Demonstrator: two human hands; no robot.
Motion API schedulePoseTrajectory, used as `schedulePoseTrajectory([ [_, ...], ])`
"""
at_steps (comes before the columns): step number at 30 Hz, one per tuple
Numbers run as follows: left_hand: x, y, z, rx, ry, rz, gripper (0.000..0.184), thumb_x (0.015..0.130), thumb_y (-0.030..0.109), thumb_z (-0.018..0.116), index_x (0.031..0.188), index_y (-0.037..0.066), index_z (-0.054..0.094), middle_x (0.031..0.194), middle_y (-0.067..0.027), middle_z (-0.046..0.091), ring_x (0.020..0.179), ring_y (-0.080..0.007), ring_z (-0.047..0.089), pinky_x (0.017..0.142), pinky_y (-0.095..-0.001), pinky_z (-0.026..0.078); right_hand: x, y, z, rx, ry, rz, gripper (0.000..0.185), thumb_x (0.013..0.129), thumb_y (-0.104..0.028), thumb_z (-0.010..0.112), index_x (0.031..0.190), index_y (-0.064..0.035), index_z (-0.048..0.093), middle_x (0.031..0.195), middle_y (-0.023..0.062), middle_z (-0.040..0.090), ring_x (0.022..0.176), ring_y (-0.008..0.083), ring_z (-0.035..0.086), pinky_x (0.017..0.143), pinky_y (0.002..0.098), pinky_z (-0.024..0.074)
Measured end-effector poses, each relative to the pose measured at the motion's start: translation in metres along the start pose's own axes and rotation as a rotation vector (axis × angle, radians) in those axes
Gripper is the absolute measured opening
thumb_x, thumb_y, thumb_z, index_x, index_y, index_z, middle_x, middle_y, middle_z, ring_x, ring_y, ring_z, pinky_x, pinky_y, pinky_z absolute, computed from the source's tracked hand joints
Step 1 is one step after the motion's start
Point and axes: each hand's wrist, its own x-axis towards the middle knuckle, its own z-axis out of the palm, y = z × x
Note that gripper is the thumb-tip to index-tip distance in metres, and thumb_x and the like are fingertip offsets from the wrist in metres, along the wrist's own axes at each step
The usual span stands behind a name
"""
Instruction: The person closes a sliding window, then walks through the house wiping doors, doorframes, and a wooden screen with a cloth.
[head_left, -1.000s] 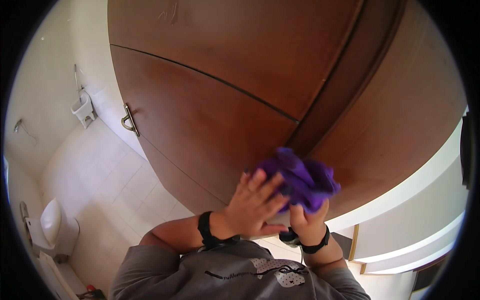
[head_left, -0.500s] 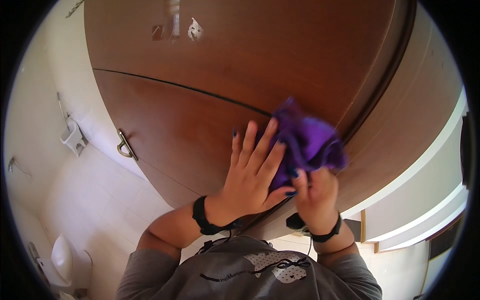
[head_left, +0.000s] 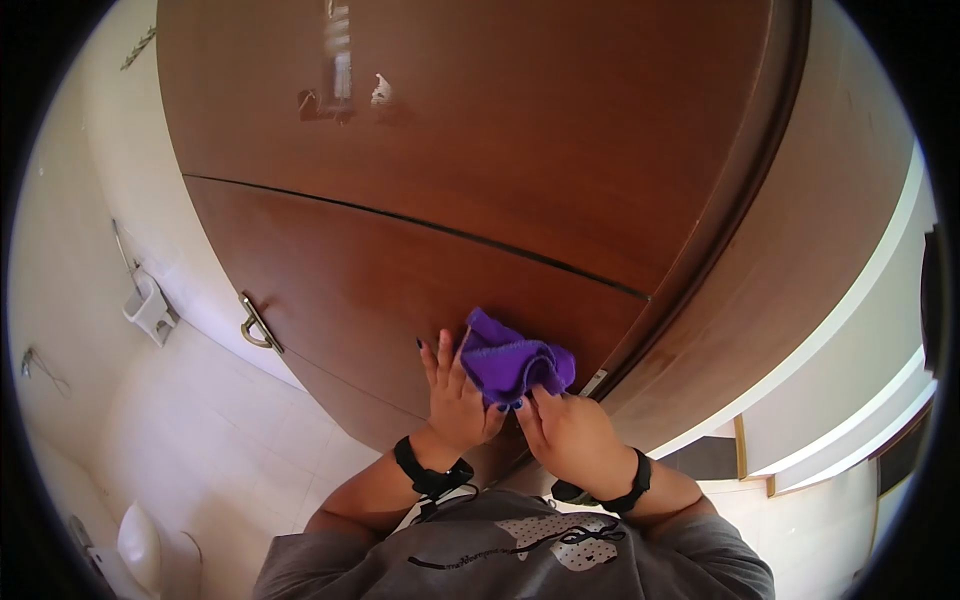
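Observation:
A crumpled purple cloth (head_left: pixel 512 362) lies against the lower part of the brown wooden door (head_left: pixel 350 270). My right hand (head_left: pixel 578 438) is closed on its lower edge, with fingertips partly hidden in the folds. My left hand (head_left: pixel 460 405) rests on the door surface just left of the cloth, fingers stretched out and apart. Its thumb comes close to the right hand's thumb at the bottom of the cloth. The left hand's finger nearest the cloth is partly covered by it.
A metal handle (head_left: pixel 262 325) sits on the door's left edge, and a metal hinge (head_left: pixel 594 383) on its right. A dark groove (head_left: pixel 440 226) crosses the door. At left are a toilet (head_left: pixel 150 555) and a grey-white container (head_left: pixel 150 305) by the wall.
Both hands and the purple cloth have moved down the door, away from the groove and slightly left. The right hand keeps its hold on the cloth. The view has shifted a little.

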Motion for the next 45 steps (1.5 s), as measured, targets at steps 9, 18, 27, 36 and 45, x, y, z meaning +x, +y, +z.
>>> schedulePoseTrajectory([
  [9,0.045,0.002,-0.020,-0.105,0.426,-0.228,0.066,0.094,0.049,0.037,0.141,0.003,0.033,0.143,-0.0257,0.036,0.136,-0.0473,0.025,0.110,-0.0606,0.006,0.000,0.001,-0.002,0.546,-0.056,0.001,0.039,0.088,-0.024,0.065,0.106,0.0067,0.050,0.070,0.0129,0.061,0.060,0.0297,0.061,0.055,0.0367,0.0487],
  [18,0.022,0.062,0.008,-0.052,0.020,-0.011,0.067,0.089,0.047,0.047,0.138,0.002,0.038,0.141,-0.0253,0.039,0.133,-0.0460,0.030,0.109,-0.0606,0.012,-0.037,0.032,-0.035,0.621,0.144,0.026,0.047,0.084,-0.024,0.070,0.113,0.0040,0.045,0.078,0.0139,0.063,0.063,0.0280,0.064,0.056,0.0346,0.0509],
  [27,0.050,0.133,0.036,-0.040,-0.140,0.046,0.067,0.085,0.045,0.056,0.136,0.002,0.044,0.138,-0.0248,0.042,0.131,-0.0447,0.035,0.108,-0.0605,0.019,-0.069,0.086,-0.086,0.412,0.262,-0.070,0.052,0.082,-0.026,0.071,0.115,0.0046,0.045,0.081,0.0189,0.061,0.065,0.0339,0.062,0.058,0.0371,0.0497],
  [36,0.074,0.186,0.072,-0.052,-0.005,0.064,0.068,0.085,0.042,0.057,0.140,0.005,0.042,0.149,-0.0308,0.022,0.137,-0.0528,0.017,0.107,-0.0639,0.019,-0.091,0.135,-0.078,0.329,0.374,-0.073,0.064,0.079,-0.031,0.072,0.120,0.0089,0.044,0.100,0.0264,0.057,0.089,0.0423,0.058,0.078,0.0440,0.0477],
  [45,0.185,0.167,0.051,0.028,0.239,0.225,0.062,0.089,0.039,0.053,0.139,0.006,0.042,0.152,-0.0272,0.020,0.140,-0.0476,0.017,0.110,-0.0565,0.020,-0.032,0.111,-0.143,0.384,0.605,-0.353,0.074,0.074,-0.021,0.075,0.131,0.0075,0.038,0.112,0.0270,0.051,0.094,0.0406,0.054,0.083,0.0444,0.0466],
])
